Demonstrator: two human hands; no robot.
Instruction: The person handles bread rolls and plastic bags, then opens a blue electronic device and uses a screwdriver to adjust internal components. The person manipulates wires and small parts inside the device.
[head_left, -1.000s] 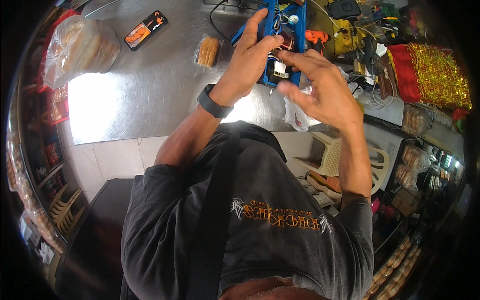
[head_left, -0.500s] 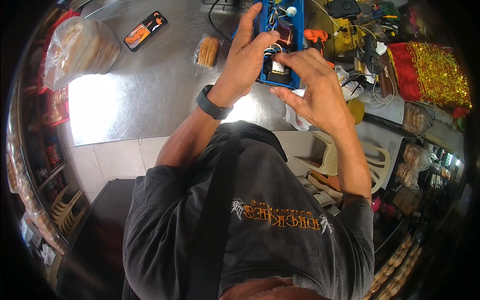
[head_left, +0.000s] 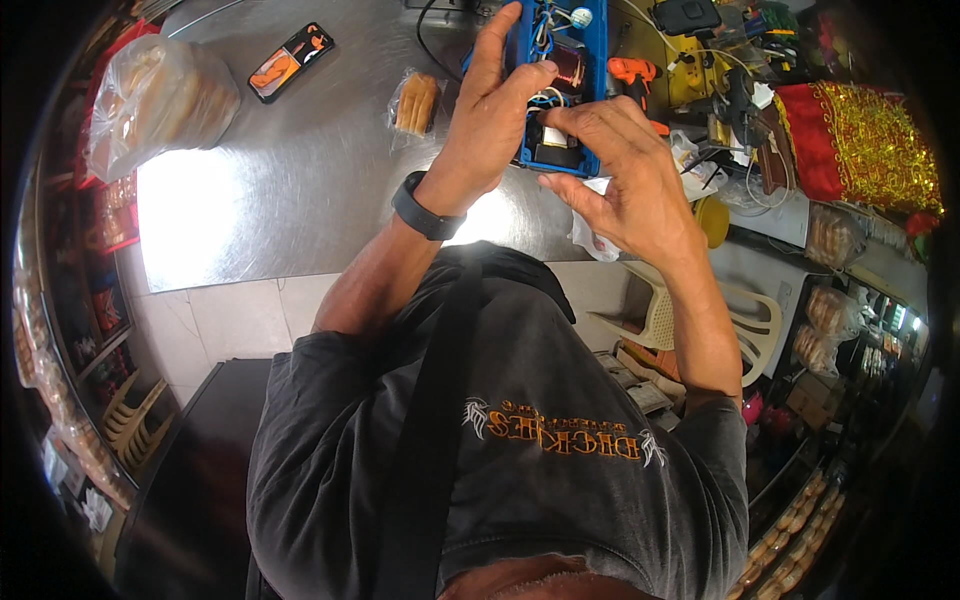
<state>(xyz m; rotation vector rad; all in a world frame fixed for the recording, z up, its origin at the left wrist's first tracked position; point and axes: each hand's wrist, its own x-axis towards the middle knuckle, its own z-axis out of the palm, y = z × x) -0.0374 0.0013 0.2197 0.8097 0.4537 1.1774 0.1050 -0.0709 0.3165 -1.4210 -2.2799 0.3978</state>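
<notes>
A blue electrical box point(head_left: 599, 60), uncovered on top, is in my hands at the far edge of the view. Coloured wires and a coil of copper windings point(head_left: 569, 68) show inside, and a white part point(head_left: 554, 136) sits near its close end. My left hand point(head_left: 490, 115), a dark band on its wrist, is closed round the box's left wall, with the thumb lying over the rim. My right hand point(head_left: 632, 165) curves over the near right corner. Its index fingertip reaches among the wires by the white part, while the thumb is at the near end wall. The other right fingertips are partly hidden.
A metal table point(head_left: 330, 190) bears a phone point(head_left: 290, 62), a bag of bread point(head_left: 165, 105) and a small packet point(head_left: 414, 104). Right of the box lie an orange drill-like tool point(head_left: 633, 75), cables and a red-gold cloth point(head_left: 850, 150). A plastic chair point(head_left: 650, 305) stands below.
The blue box has tilted very slightly between my hands, showing a little more of its inside. Both hands keep nearly the same places.
</notes>
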